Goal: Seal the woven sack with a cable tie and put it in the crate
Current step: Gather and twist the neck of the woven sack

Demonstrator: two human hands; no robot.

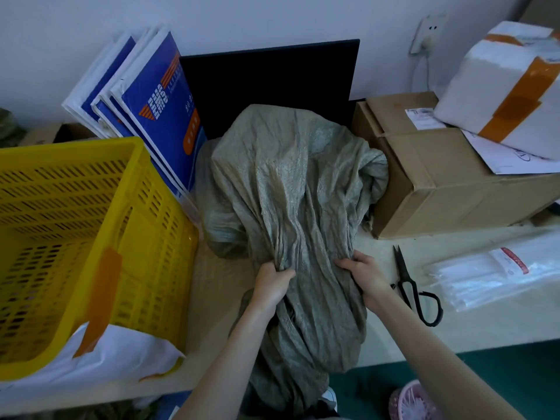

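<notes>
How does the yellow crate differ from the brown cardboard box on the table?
The yellow crate is perforated plastic, open at the top; the cardboard box is solid-walled and closed. The crate stands left of the woven sack, the box right of it. A white taped parcel sits on the box; a white bag lies against the crate's front. Both rest on the table, touched by neither hand.

A plain pale bluish-white wall [75,31] with a white socket [425,34] rises behind the beige tabletop [472,322]. Dark green floor [497,371] lies below its front edge. The light is dim and cool.
</notes>
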